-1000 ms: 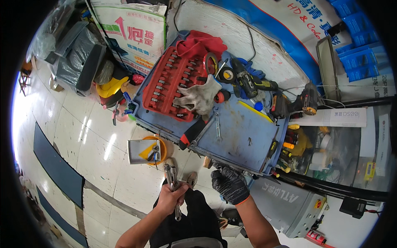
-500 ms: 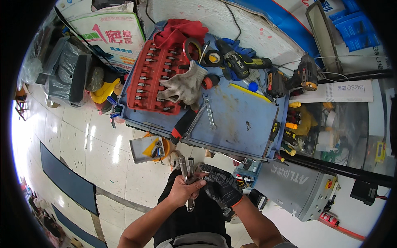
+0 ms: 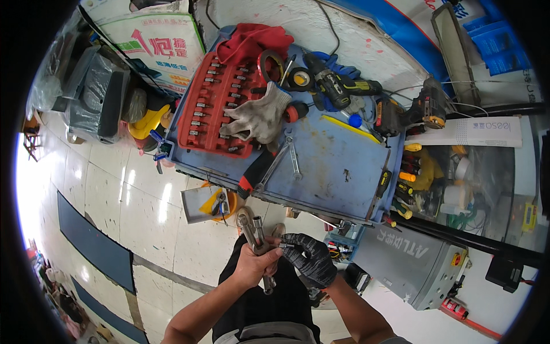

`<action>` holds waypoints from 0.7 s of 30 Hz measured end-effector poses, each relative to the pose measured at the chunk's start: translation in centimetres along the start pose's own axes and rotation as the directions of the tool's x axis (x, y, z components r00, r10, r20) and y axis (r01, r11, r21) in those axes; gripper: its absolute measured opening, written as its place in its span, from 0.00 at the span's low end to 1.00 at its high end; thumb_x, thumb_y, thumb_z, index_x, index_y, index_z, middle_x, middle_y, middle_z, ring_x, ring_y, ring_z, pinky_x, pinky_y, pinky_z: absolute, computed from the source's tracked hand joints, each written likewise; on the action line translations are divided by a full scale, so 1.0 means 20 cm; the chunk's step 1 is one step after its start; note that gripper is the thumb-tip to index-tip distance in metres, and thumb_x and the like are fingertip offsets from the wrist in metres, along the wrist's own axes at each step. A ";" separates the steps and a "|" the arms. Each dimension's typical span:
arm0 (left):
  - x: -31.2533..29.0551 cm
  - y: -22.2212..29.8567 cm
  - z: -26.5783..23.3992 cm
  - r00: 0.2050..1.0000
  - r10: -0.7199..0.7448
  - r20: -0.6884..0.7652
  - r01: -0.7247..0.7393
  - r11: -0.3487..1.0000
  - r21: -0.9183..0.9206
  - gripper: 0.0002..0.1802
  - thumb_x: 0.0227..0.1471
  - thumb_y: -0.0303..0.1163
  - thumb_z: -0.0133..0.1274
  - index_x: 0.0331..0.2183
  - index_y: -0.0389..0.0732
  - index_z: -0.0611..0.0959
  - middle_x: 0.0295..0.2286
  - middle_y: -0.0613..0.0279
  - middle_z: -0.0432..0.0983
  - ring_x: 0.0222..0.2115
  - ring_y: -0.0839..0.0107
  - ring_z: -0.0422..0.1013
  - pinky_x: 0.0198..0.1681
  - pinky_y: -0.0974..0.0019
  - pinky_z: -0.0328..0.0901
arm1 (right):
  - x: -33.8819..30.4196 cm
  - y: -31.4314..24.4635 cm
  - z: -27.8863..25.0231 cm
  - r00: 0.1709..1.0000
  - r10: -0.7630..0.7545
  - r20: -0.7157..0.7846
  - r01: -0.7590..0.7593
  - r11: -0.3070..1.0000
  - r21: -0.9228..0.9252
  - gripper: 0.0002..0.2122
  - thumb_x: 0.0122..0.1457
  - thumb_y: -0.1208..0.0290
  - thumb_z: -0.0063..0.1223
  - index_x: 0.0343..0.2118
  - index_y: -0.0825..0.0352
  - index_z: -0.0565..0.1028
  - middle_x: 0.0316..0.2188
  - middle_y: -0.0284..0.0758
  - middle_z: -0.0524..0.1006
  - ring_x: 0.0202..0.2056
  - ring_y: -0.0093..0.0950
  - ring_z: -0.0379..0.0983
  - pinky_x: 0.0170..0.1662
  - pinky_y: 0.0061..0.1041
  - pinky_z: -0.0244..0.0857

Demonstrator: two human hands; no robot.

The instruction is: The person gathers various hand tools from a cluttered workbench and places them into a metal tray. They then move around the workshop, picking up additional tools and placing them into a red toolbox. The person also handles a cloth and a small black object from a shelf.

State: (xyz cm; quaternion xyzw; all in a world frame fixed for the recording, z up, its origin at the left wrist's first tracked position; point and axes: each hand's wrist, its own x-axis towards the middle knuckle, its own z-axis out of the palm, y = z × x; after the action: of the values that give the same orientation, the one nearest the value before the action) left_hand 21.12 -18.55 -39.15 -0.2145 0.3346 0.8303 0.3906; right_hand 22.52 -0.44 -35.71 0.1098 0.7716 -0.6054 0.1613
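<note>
My bare left hand [image 3: 256, 266] is wrapped round two chrome rod-like tools held side by side. One looks like a socket wrench [image 3: 248, 227], and the other ends in an open socket [image 3: 258, 222]; their lower ends stick out below the palm. My right hand [image 3: 312, 261], in a dark grey knitted glove, is just to the right. Its thumb and forefinger curl into a pinch by my left thumb tip, and what sits between them is too small to make out. Both hands are above my lap, in front of the blue cart top [image 3: 326, 166].
On the cart lie a red socket case [image 3: 215, 109], a grey work glove [image 3: 260, 117], combination wrenches [image 3: 294, 157] and a cordless drill [image 3: 329, 83]. A grey metal box [image 3: 401, 258] stands at right. Below the cart's front edge, a small tray [image 3: 200, 206] rests over an orange bucket.
The gloved fingers have lifted and rounded into a clearer loop beside my left thumb. The tools in my left hand have tilted slightly leftward at the top. The view has shifted a little.
</note>
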 end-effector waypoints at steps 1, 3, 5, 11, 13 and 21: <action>0.00 0.00 0.00 1.000 -0.001 -0.018 0.002 1.000 0.028 0.13 0.58 0.22 0.56 0.45 0.33 0.76 0.15 0.68 0.64 0.12 0.80 0.58 0.17 0.71 0.55 | 0.00 0.00 0.00 0.998 -0.058 0.003 0.058 0.995 -0.078 0.12 0.60 0.73 0.60 0.46 0.66 0.79 0.32 0.40 0.80 0.33 0.34 0.78 0.38 0.27 0.71; 0.00 -0.01 -0.01 1.000 0.001 -0.022 -0.001 1.000 0.017 0.15 0.58 0.21 0.56 0.47 0.33 0.75 0.15 0.68 0.64 0.12 0.80 0.58 0.17 0.71 0.55 | 0.01 0.00 0.00 0.994 -0.103 0.028 0.106 0.986 -0.132 0.09 0.60 0.78 0.60 0.43 0.70 0.77 0.33 0.33 0.78 0.33 0.20 0.74 0.38 0.22 0.70; 0.00 -0.01 -0.01 0.999 0.012 -0.036 -0.010 0.999 0.033 0.16 0.58 0.21 0.56 0.48 0.32 0.75 0.15 0.69 0.64 0.12 0.80 0.58 0.17 0.71 0.55 | 0.02 0.00 0.00 0.994 -0.100 0.037 0.105 0.980 -0.171 0.09 0.59 0.79 0.60 0.42 0.70 0.77 0.34 0.33 0.78 0.33 0.21 0.74 0.38 0.22 0.70; -0.01 0.00 -0.03 0.998 0.024 -0.057 -0.022 0.999 0.031 0.16 0.57 0.20 0.57 0.48 0.36 0.76 0.15 0.68 0.65 0.12 0.79 0.59 0.17 0.71 0.55 | 0.06 -0.01 0.01 0.983 -0.180 0.018 0.181 0.971 -0.159 0.09 0.57 0.79 0.61 0.41 0.68 0.78 0.35 0.34 0.79 0.35 0.25 0.77 0.40 0.25 0.71; -0.01 0.00 -0.03 0.997 0.037 -0.068 -0.035 0.999 0.039 0.17 0.56 0.20 0.57 0.47 0.38 0.76 0.16 0.67 0.66 0.12 0.78 0.59 0.17 0.70 0.56 | 0.08 -0.02 0.01 0.968 -0.249 0.019 0.247 0.943 -0.222 0.09 0.57 0.79 0.62 0.40 0.67 0.79 0.35 0.35 0.79 0.36 0.27 0.77 0.40 0.26 0.72; -0.01 -0.01 -0.04 0.988 0.115 -0.099 -0.104 0.988 0.112 0.16 0.54 0.20 0.59 0.45 0.33 0.77 0.18 0.66 0.68 0.13 0.78 0.61 0.17 0.71 0.57 | 0.07 -0.07 0.02 0.973 -0.223 0.050 0.228 0.925 -0.305 0.10 0.56 0.78 0.63 0.42 0.66 0.80 0.37 0.36 0.81 0.37 0.30 0.79 0.41 0.27 0.72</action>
State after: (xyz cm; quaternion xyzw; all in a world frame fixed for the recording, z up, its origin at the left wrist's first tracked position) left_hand 21.35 -19.12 -39.67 -0.2181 0.4099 0.8190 0.3370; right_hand 20.70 -1.18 -35.07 -0.0105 0.8630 -0.4928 0.1113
